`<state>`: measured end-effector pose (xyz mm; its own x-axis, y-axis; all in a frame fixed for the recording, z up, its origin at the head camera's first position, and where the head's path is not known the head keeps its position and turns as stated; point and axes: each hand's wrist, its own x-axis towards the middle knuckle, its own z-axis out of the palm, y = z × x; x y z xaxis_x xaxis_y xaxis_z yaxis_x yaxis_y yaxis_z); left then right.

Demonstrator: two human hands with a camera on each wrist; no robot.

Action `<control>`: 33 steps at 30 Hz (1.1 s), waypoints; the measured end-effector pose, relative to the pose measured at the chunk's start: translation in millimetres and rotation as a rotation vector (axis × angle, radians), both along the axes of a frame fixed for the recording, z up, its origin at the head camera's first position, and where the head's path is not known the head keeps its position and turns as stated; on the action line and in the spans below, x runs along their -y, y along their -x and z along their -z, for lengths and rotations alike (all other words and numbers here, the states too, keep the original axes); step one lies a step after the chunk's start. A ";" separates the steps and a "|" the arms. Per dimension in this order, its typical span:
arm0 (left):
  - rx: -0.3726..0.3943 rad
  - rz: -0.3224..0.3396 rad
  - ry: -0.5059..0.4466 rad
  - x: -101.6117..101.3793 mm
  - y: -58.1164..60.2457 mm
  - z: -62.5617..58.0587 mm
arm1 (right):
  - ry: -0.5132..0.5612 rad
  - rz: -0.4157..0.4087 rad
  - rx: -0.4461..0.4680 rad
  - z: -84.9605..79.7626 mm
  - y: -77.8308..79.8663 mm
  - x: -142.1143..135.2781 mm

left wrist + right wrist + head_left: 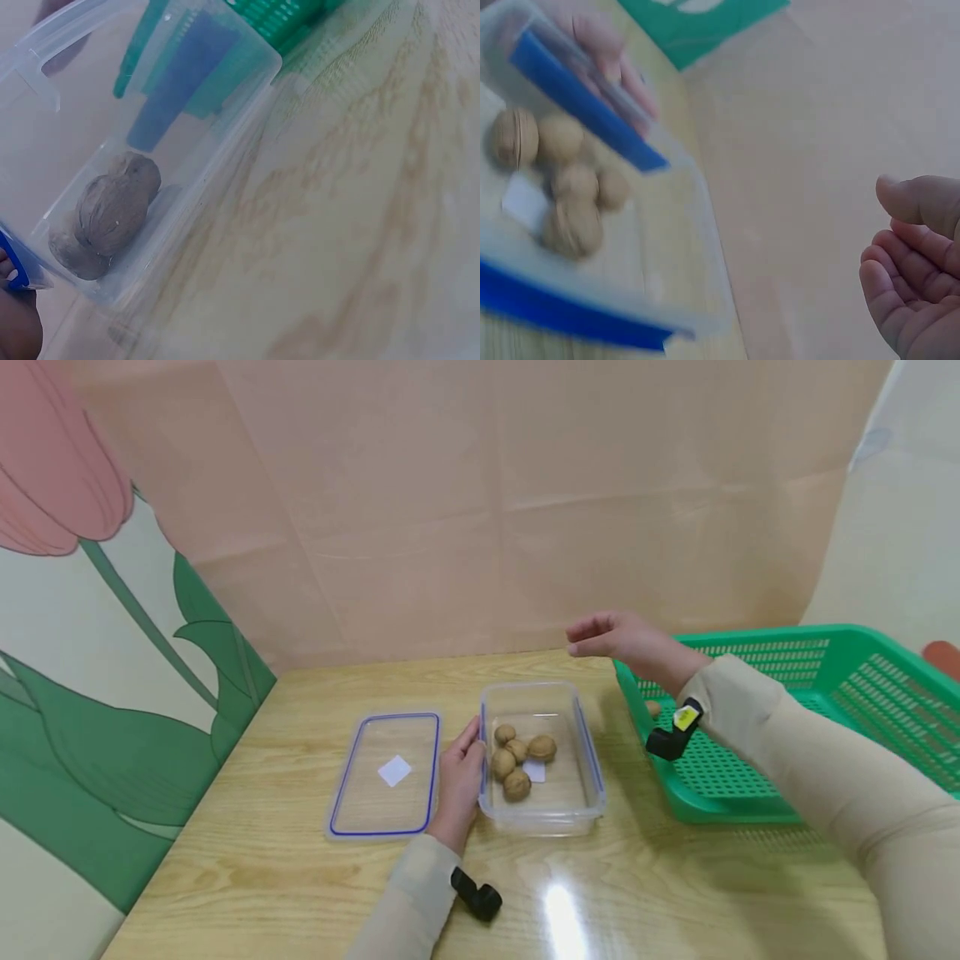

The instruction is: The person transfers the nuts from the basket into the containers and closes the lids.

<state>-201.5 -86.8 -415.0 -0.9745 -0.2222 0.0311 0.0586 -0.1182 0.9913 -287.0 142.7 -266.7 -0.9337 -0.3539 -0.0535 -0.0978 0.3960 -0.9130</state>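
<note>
A clear plastic container [592,781] with blue side clips stands on the table and holds several walnuts [517,785], bunched toward its left side. At its left wall, my left hand [459,777] grips the container by the side. My right hand [626,643] is raised in the air, between the container and the green basket [693,810]. In the right wrist view the right hand's fingers [889,289] are loosely curled, with nothing held in them. One more walnut [653,708] lies inside the basket near its left wall, partly hidden by the right arm.
A clear lid [382,735] with a blue seal lies flat on the table left of the left hand. White paper squares show on the lid and at the container's bottom. A paper-covered wall [420,527] rises behind the table [300,877].
</note>
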 end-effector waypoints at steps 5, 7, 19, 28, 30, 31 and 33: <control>0.008 -0.008 0.015 0.4 0.3 -0.1 | -0.044 0.041 0.002 -0.5 -1.3 -26.6; 0.007 -0.006 0.010 0.1 0.5 0.2 | -0.060 0.058 0.004 1.1 -2.3 -36.8; -0.005 -0.012 0.025 -0.8 -1.3 -1.8 | -0.220 0.087 -0.050 29.2 1.0 -82.1; -0.021 -0.014 0.027 0.7 0.2 0.2 | -0.310 0.006 -0.042 55.1 8.4 -95.4; -0.021 -0.015 0.024 0.9 0.2 0.0 | -0.329 -0.005 -0.063 59.6 11.6 -96.2; -0.024 -0.013 0.022 0.8 0.1 0.1 | -0.341 -0.010 -0.069 61.7 12.9 -96.6; -0.013 -0.008 0.014 -0.1 -0.8 0.0 | -0.367 -0.021 -0.079 66.4 15.4 -98.6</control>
